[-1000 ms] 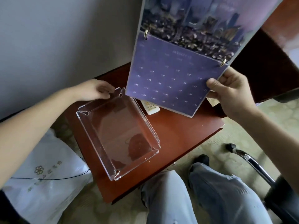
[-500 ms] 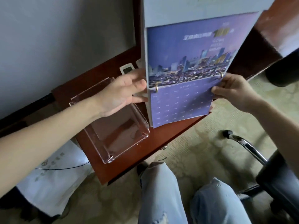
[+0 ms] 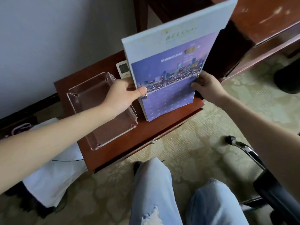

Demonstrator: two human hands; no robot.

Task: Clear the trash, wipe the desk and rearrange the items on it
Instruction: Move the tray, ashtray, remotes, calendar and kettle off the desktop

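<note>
A large purple calendar (image 3: 172,69) with a city picture and two gold rings stands upright, its bottom edge resting on the small reddish-brown desk (image 3: 146,137). My left hand (image 3: 120,95) grips its left edge by the ring, thumb on the front. My right hand (image 3: 206,88) grips its right edge at the other ring. An empty clear acrylic tray (image 3: 84,114) lies on the desk to the left, under my left wrist. A white remote (image 3: 123,69) lies behind the calendar, partly hidden.
A white bag (image 3: 53,179) sits on the floor left of the desk, against the grey wall. My knees in light jeans are in front. A chair with a chrome armrest (image 3: 243,148) stands at the right. Dark wooden furniture (image 3: 263,26) rises behind.
My left hand left the tray's far corner and took the calendar's left edge. The calendar came down from tilted overhead to standing upright on the desk.
</note>
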